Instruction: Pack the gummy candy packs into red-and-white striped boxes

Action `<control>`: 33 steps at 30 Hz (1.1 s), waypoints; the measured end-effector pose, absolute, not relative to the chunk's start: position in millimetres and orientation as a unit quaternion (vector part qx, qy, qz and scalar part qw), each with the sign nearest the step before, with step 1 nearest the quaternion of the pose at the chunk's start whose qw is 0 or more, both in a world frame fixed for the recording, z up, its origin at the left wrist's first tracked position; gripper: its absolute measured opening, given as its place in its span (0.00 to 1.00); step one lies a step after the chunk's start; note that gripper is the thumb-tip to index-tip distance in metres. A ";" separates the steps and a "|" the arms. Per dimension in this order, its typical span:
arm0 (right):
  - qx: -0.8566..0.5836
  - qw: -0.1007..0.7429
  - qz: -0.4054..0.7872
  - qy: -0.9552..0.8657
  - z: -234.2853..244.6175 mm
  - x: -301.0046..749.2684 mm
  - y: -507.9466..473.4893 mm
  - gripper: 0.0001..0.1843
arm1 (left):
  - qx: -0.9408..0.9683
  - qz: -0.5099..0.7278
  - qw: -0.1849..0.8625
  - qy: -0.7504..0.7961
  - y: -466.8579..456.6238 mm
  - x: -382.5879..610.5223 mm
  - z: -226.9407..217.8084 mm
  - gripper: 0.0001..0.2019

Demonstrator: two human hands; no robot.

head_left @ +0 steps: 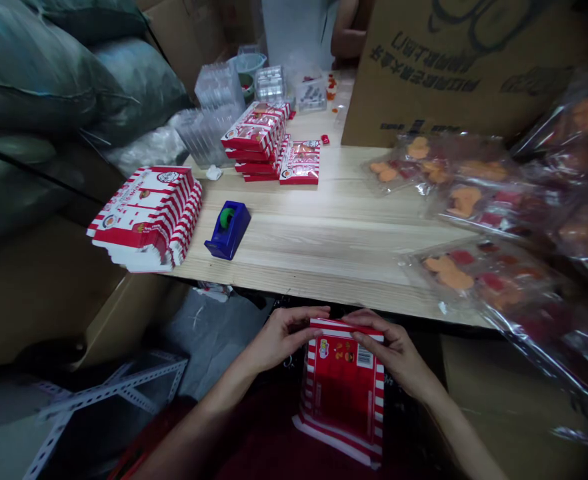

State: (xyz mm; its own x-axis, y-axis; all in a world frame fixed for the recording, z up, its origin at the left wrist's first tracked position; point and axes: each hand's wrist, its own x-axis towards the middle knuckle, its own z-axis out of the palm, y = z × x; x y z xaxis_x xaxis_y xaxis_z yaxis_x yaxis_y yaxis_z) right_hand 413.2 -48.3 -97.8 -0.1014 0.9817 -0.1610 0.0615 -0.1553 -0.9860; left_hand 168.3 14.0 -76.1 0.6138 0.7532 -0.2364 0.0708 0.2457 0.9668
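Observation:
A red box with red-and-white striped edges is held below the table's front edge, over my lap. My left hand pinches its upper left corner between thumb and fingers. At the upper right corner, my right hand grips the box, its thumb on the printed face near the barcode. The lower end of the box shows a white flap standing out. On the table ahead lies a blue tape dispenser with a green roll. Left of it is a stack of flat striped cartons.
Filled striped boxes are piled at the back, beside clear plastic trays. Plastic packs with orange pieces cover the right side. A large cardboard box stands behind them. Stuffed sacks line the left. A person's arm shows at the far end.

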 end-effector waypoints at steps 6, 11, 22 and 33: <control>-0.553 0.420 0.502 -0.515 -88.9 414.4 -41.9 0.10 | 0.460 0.336 0.731 0.375 -10.7 180.3 -85.6 0.21; -0.512 0.348 0.425 -0.661 -49.5 411.2 -26.0 0.17 | 0.493 0.326 0.720 0.363 -9.7 182.5 -71.1 0.19; -0.431 0.291 0.436 -0.734 -44.5 397.0 -21.7 0.27 | 0.496 0.320 0.735 0.333 -6.7 181.2 -70.4 0.20; -0.523 0.389 0.473 -0.592 -47.7 419.7 -41.7 0.15 | 0.510 0.340 0.672 0.415 2.6 151.7 -73.1 0.14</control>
